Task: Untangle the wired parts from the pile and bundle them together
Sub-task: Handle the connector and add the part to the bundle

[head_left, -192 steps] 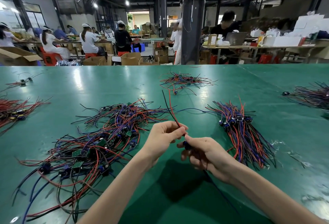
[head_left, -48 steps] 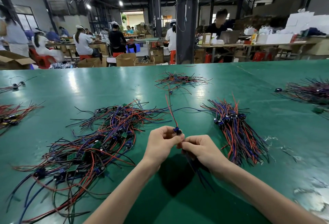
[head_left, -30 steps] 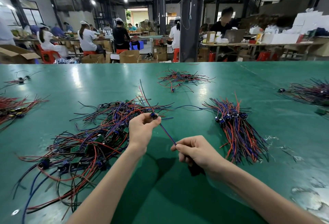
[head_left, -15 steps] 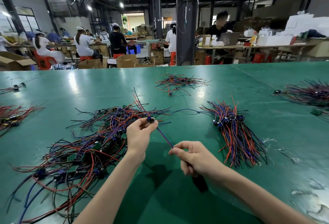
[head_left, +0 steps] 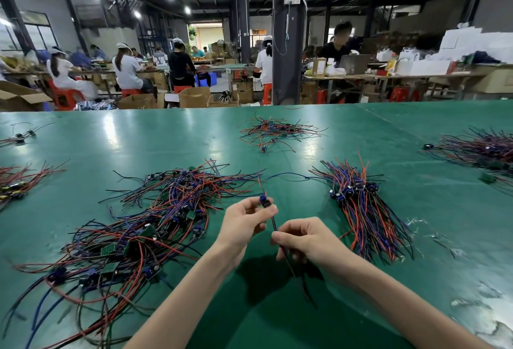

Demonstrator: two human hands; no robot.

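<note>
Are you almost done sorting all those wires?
Not nearly. Done: a neat bundle lies to the right. In hand: one wired part, its blue piece pinched by the left hand, its wires by the right hand. Left: the big tangled pile on the left looks bigger than the bundle.

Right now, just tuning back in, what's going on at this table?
A person holds one wired part above the green table. The left grip pinches its small blue component, and the right grip pinches it lower down, with the rest trailing below. The tangled pile lies to the left, and a tidier bundle lies to the right. The held part has not yet joined that bundle.
</note>
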